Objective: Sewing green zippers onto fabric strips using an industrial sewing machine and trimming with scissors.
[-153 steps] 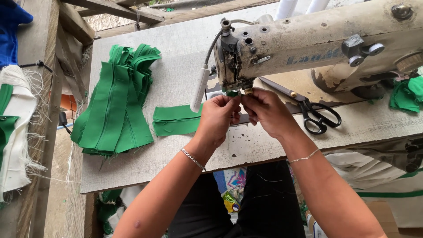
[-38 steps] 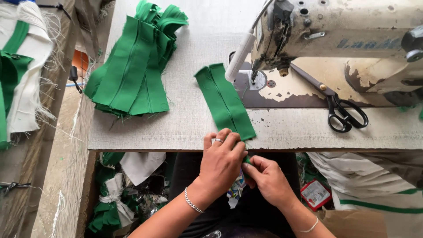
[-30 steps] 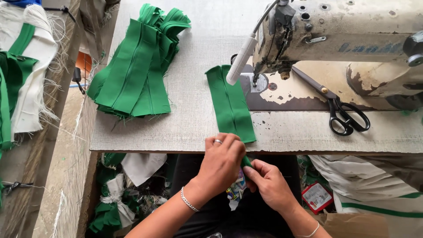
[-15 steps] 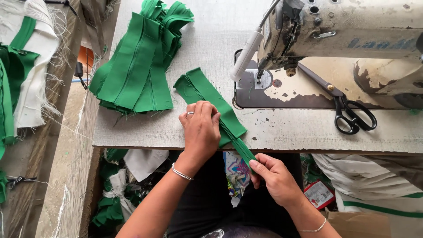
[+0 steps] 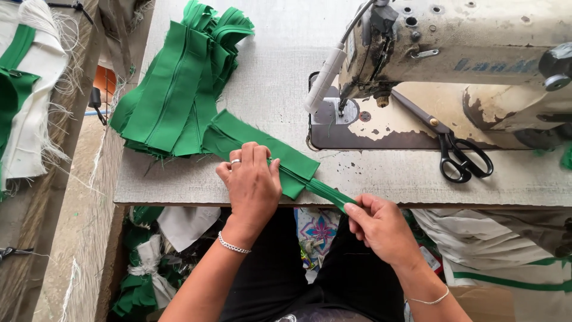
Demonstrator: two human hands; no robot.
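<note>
left hand (image 5: 251, 182) pressed flat on the folded green fabric strip (image 5: 262, 149), centre of frame on the counter (image 5: 381, 179) | right hand (image 5: 376, 225) pinching the strip's narrow end at the counter's front edge | green fabric stack (image 5: 179, 89) upper left (touching the strip) | scissors (image 5: 453, 146) right, beside the sewing machine (image 5: 453, 53)

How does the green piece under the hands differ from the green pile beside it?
The folded green piece is a single item, pressed flat by the left hand and pinched at its end by the right hand; the green pile is many stacked pieces that neither hand touches. The piece hangs over the table edge; the pile lies farther back. Both are the same green cloth.
</note>
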